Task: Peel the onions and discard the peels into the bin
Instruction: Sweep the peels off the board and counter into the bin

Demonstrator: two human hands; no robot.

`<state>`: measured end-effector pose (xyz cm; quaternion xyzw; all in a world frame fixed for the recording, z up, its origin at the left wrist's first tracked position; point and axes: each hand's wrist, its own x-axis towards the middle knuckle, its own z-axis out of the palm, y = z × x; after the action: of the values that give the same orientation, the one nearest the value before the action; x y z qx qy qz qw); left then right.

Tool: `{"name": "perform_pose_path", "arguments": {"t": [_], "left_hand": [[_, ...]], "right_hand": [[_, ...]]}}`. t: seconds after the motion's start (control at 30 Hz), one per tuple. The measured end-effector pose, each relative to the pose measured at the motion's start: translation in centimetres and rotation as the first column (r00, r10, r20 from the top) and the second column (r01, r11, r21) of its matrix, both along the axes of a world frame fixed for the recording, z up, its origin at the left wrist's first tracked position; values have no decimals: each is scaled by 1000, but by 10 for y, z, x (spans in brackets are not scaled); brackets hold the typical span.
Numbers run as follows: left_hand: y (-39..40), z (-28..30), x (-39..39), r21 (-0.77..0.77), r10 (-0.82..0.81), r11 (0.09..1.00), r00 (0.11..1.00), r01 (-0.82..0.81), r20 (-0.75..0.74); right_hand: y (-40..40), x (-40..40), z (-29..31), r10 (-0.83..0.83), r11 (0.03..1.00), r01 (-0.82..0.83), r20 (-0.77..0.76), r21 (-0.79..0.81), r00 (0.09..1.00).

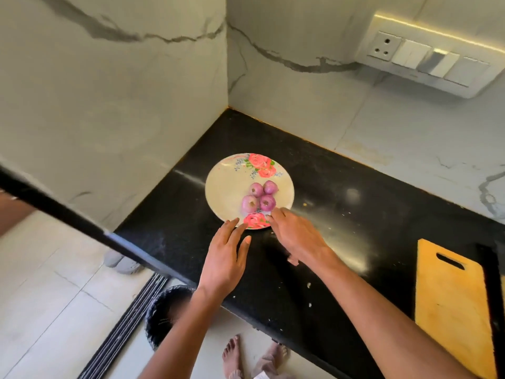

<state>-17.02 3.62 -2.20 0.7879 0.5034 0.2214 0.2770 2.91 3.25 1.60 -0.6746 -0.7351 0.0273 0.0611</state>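
Onions [259,197]: four peeled, pinkish-purple, clustered on the near half of the plate.
Plate [226,187]: round, cream with rose prints, on the black worktop [341,214] near the far left corner.
Left hand [226,255]: fingers straight and spread, fingertips touching the plate's near rim, holding nothing.
Right hand [295,233]: fingers extended, relaxed, tips at the plate's near right rim beside the nearest onion.
Bin [161,315]: dark, on the floor below the worktop's near edge, partly hidden by the left forearm.
Cutting board [451,305]: yellow, at the right, well apart from the plate.
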Motion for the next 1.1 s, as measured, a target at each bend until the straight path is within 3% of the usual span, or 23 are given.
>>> {"name": "perform_pose_path", "arguments": {"t": [0.2, 0.3, 0.43, 0.57, 0.7, 0.8, 1.0, 1.1], "left_hand": [[-4, 17, -92, 69, 322, 945, 946, -319, -43], [-21, 19, -146, 79, 498, 865, 866, -495, -33], [-66, 7, -210, 66, 679, 734, 734, -676, -33], [-92, -27, -258, -9, 749, 657, 654, -754, -106], [-110, -101, -282, -111, 780, 606, 616, -787, -111], [-119, -170, -281, -253, 803, 555, 590, -792, -83], [-123, -362, -268, -527, 813, 438, 571, -728, -114], [-121, -453, -260, -608, 801, 403, 585, -684, -127]], "right_hand": [[46, -103, 26, 230, 966, -210, -131, 149, 964], [60, -171, 31, 363, 931, -326, -307, 167, 880], [57, -271, 26, 434, 877, -474, -556, 82, 708], [43, -351, -14, 429, 832, -555, -638, 3, 639], [26, -399, -103, 378, 798, -590, -658, -125, 651], [18, -412, -192, 296, 793, -552, -631, -256, 717], [8, -401, -411, 140, 789, -386, -472, -478, 870], [9, -388, -507, 141, 790, -358, -421, -497, 896]]}}
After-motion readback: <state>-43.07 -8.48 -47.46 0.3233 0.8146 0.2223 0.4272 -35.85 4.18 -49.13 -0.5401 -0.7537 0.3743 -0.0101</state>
